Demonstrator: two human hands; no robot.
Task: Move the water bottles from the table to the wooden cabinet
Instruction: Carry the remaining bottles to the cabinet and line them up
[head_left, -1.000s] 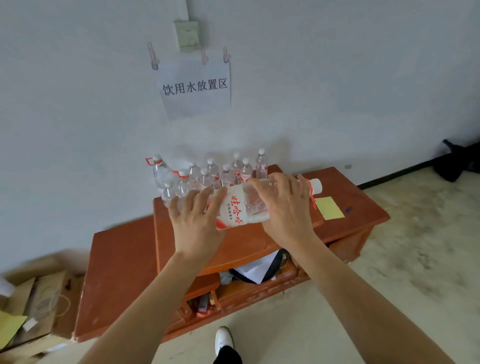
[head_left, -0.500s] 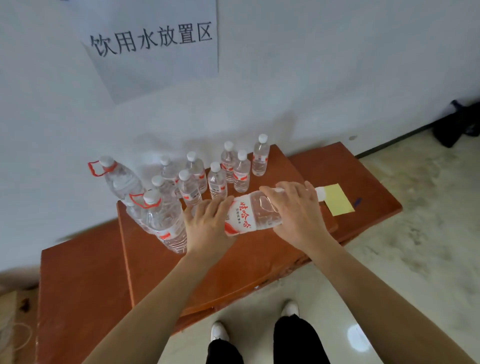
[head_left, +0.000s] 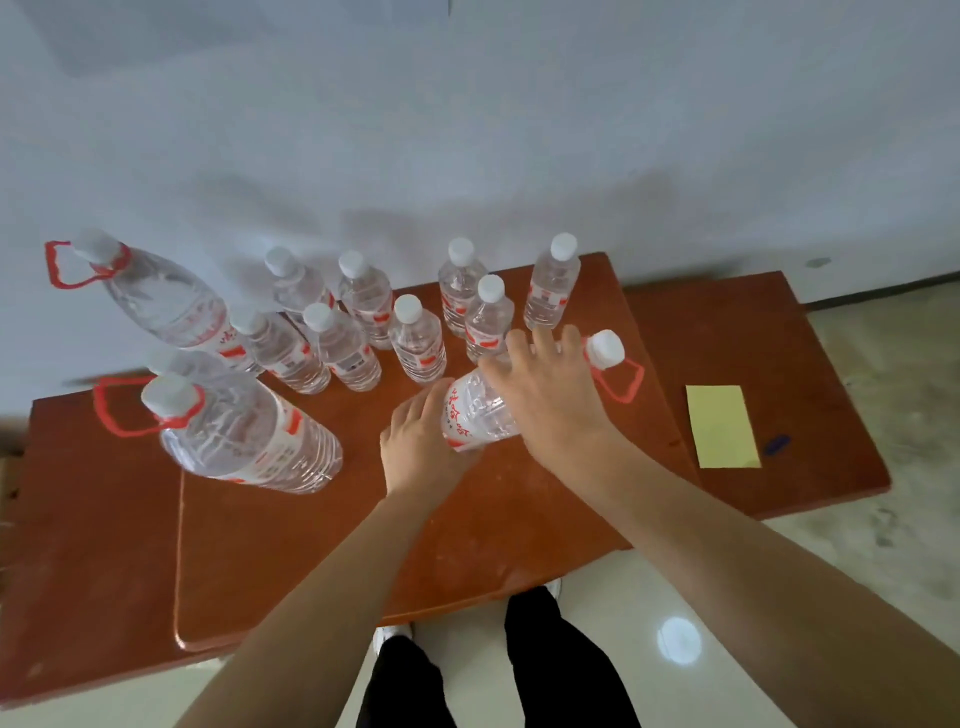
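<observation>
One large bottle (head_left: 475, 415) was gripped tilted: left hand (head_left: 421, 447) at base, right hand (head_left: 545, 395) at shoulder. Small bottles (head_left: 418, 343) stood just behind it.

Watching from the controls, I saw small bottles (head_left: 415, 338) crowding the back of the wooden cabinet top (head_left: 493, 530) against the wall (head_left: 519, 130) and large handled bottles (head_left: 244, 436) walling off its left. Open room lay over the bare near half and right of the held bottle (head_left: 478, 410), toward a yellow note (head_left: 722, 426).
</observation>
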